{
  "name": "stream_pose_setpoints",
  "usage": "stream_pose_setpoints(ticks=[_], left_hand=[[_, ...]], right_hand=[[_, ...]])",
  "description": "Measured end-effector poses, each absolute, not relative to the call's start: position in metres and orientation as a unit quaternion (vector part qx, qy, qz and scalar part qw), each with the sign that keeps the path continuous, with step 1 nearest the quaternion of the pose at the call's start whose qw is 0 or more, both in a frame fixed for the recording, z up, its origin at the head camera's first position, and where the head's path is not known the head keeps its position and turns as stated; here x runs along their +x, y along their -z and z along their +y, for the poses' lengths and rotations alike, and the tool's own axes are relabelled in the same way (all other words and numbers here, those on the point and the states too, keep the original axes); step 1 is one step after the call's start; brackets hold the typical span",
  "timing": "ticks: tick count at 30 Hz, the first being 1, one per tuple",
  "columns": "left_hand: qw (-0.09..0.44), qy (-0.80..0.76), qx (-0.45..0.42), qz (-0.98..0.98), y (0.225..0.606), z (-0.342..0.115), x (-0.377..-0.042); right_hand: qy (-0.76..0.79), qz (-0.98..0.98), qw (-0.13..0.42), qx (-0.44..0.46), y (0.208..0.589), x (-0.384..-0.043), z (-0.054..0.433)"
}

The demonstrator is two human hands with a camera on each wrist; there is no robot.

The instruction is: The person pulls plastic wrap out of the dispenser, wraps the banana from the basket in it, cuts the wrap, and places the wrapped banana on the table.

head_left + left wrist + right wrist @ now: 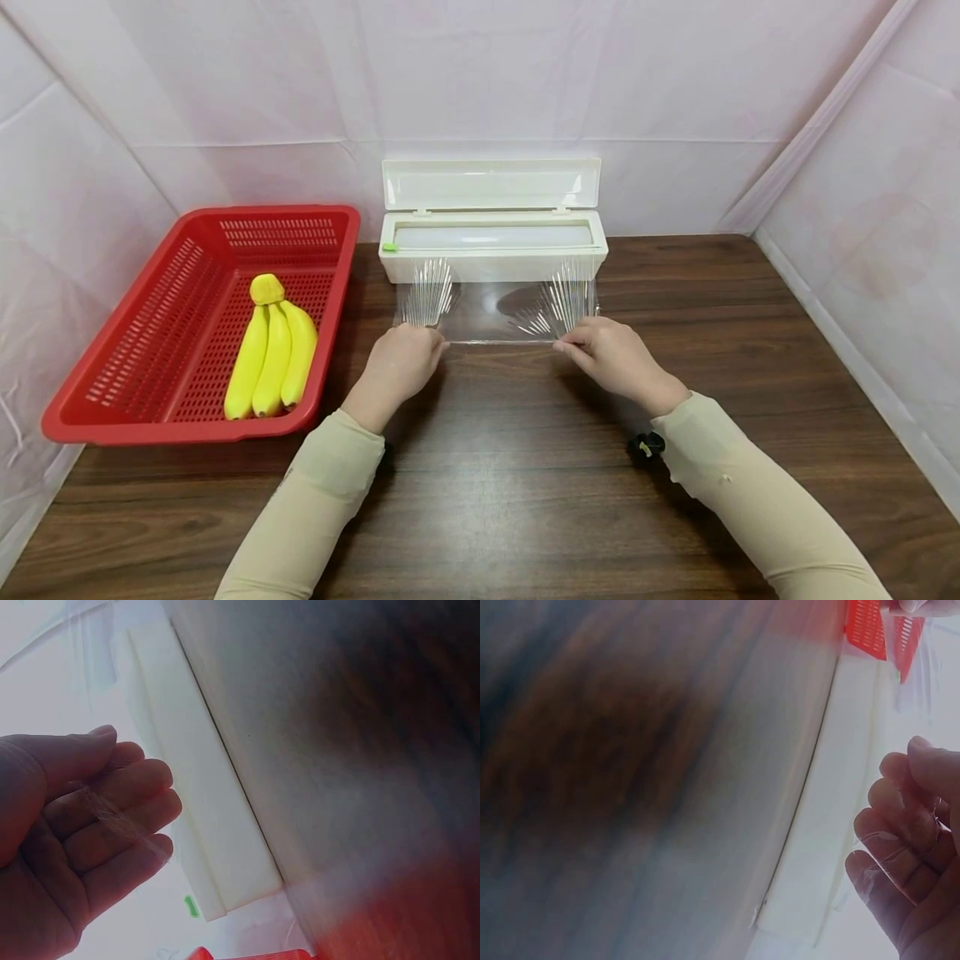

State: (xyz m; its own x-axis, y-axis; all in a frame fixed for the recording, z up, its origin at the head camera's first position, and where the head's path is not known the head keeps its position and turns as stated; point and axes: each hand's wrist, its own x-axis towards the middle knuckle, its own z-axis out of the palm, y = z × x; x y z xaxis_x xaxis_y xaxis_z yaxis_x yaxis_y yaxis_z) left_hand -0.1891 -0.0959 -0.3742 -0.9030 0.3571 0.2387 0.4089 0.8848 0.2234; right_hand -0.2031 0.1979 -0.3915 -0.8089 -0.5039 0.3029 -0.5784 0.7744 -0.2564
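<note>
A sheet of clear plastic wrap (495, 312) stretches from the white dispenser box (495, 268) toward me, gathered into shiny creases on both sides. My left hand (405, 358) pinches the near left corner of the film between thumb and fingers. At the near right corner my right hand (609, 354) pinches it the same way. In the left wrist view a strand of film crosses the curled fingers (124, 787); in the right wrist view, film clings to the fingers (900, 847). The dispenser's lid (491, 185) stands raised, with the film roll (491, 237) inside.
On the left, a red plastic basket (67, 408) holds a bunch of yellow bananas (273, 358). A small green slider (389, 247) sits at the dispenser's left front edge. White curtains (480, 75) enclose the dark wooden table (487, 500) at the back and sides.
</note>
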Motion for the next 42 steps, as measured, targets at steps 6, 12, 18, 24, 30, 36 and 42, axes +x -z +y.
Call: stream_pose_setpoints(ticks=[6,12,18,24,30,36,42], left_hand=[[0.094,0.132,-0.201,-0.966,0.373,-0.096,-0.186],[0.088,0.126,-0.205,-0.967,0.373,-0.096,-0.185],[0.083,0.127,-0.205,-0.967,0.370,-0.096,-0.181],[0.081,0.124,-0.208,-0.967,0.369,-0.096,-0.179],[0.067,0.123,-0.207,-0.968,0.366,-0.095,-0.177],[0.064,0.121,-0.211,-0.968,0.362,-0.094,-0.174],[0.056,0.117,-0.214,-0.968,0.361,-0.095,-0.173]], right_hand=[[-0.165,-0.936,0.106,0.291,0.391,-0.201,0.197],[-0.163,-0.938,0.101,0.289,0.389,-0.197,0.196],[-0.159,-0.936,0.107,0.297,0.388,-0.195,0.196],[-0.159,-0.933,0.114,0.303,0.388,-0.196,0.195],[-0.158,-0.933,0.108,0.306,0.387,-0.195,0.195],[-0.153,-0.935,0.100,0.304,0.385,-0.195,0.195],[-0.143,-0.936,0.099,0.306,0.384,-0.194,0.194]])
